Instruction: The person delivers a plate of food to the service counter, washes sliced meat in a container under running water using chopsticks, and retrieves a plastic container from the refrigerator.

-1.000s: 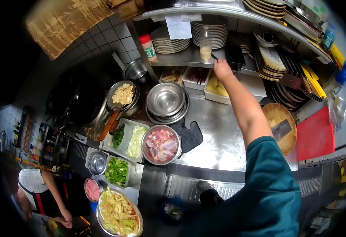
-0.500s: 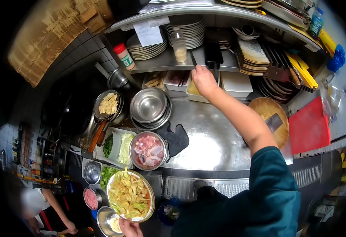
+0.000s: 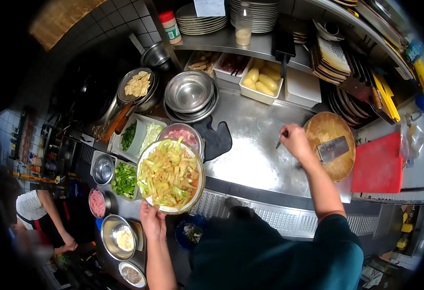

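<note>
My left hand (image 3: 154, 217) grips the near rim of a wide bowl (image 3: 198, 195) heaped with cut yellow-green vegetables (image 3: 169, 171). This bowl is held up and partly covers a metal bowl of raw meat (image 3: 185, 134). My right hand (image 3: 295, 139) is closed over the steel counter, left of a round wooden chopping board (image 3: 330, 123). A small dark knife (image 3: 278, 144) sticks out of its fingers, pointing down; most of it is hidden. On the board lies a cleaver (image 3: 333, 149).
Stacked metal bowls (image 3: 190, 92) stand beside a black cloth (image 3: 216, 140). Tubs, one with peeled potatoes (image 3: 262, 79), line the back below the shelf (image 3: 212, 44). A red board (image 3: 377, 162) is at right. Another person (image 3: 47, 208) is at lower left.
My right hand has come back from the tubs under the shelf to the counter by the chopping board, knife still in it. My left hand has raised the bowl up and right, over the meat.
</note>
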Tool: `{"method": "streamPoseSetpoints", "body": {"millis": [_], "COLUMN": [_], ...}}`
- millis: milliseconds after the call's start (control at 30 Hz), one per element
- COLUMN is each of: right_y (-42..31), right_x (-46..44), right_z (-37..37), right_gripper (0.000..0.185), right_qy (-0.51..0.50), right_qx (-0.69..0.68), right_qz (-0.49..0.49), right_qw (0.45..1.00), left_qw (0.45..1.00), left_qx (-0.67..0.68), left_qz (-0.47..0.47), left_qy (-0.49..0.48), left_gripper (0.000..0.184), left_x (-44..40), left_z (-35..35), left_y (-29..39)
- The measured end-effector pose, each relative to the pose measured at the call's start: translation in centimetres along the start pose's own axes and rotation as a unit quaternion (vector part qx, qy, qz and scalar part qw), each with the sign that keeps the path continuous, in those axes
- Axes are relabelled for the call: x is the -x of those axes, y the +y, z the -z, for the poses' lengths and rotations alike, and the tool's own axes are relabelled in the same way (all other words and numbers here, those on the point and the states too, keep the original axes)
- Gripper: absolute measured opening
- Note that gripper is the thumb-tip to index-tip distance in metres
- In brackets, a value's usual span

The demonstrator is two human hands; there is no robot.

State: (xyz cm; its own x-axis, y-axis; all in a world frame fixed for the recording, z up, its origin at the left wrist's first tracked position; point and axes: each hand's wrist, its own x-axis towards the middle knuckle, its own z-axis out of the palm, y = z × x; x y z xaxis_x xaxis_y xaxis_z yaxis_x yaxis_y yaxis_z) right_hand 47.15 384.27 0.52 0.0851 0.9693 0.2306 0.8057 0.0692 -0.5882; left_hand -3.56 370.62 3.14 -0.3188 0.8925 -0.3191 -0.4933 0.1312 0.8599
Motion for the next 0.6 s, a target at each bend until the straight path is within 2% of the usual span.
{"method": "streamPoseSetpoints", "body": {"millis": [200,233,333,367,400,467,533,600], "right_y": [4.7,4.9,4.2,5.3,3.9,0.8,-2.1,-5.3], "right_x": [3.7,4.2,4.7,4.3,3.9,3.1,2.5,2.2], "right_z": [-5.6,-5.8,-4.9,-5.3,-3.5,-0.3,3.3,6.3], "right_gripper": [0.013,0.013,0.01,0.011,0.014,0.016,0.011,0.011], "right_qy": [0.035,0.036,0.032,0.038,0.069,0.098,0.107,0.117], "right_qx": [-0.04,-0.031,0.041,0.028,-0.085,-0.244,-0.444,-0.529], "right_qz": [-0.066,-0.047,-0.063,-0.088,-0.046,-0.09,-0.066,0.0], "right_qw": [0.996,0.998,0.997,0.995,0.993,0.961,0.887,0.84], "left_qw": [0.999,0.999,0.997,0.995,0.993,0.993,0.994,0.995], "left_qx": [-0.003,-0.012,-0.043,-0.057,-0.07,-0.075,-0.068,-0.055], "left_qz": [0.026,0.034,0.053,0.058,0.064,0.065,0.073,0.074], "left_qy": [-0.03,-0.031,-0.046,-0.058,-0.069,-0.058,-0.049,-0.038], "left_gripper": [0.038,0.037,0.035,0.035,0.034,0.033,0.03,0.03], "left_x": [-1.5,-1.6,-1.9,-2.2,-2.4,-2.5,-2.7,-2.6], "left_z": [-2.5,-3.0,-4.4,-4.1,-3.9,-4.7,-5.5,-7.1], "left_y": [-1.0,-1.1,-1.4,-1.5,-1.6,-2.1,-2.3,-2.5]}}
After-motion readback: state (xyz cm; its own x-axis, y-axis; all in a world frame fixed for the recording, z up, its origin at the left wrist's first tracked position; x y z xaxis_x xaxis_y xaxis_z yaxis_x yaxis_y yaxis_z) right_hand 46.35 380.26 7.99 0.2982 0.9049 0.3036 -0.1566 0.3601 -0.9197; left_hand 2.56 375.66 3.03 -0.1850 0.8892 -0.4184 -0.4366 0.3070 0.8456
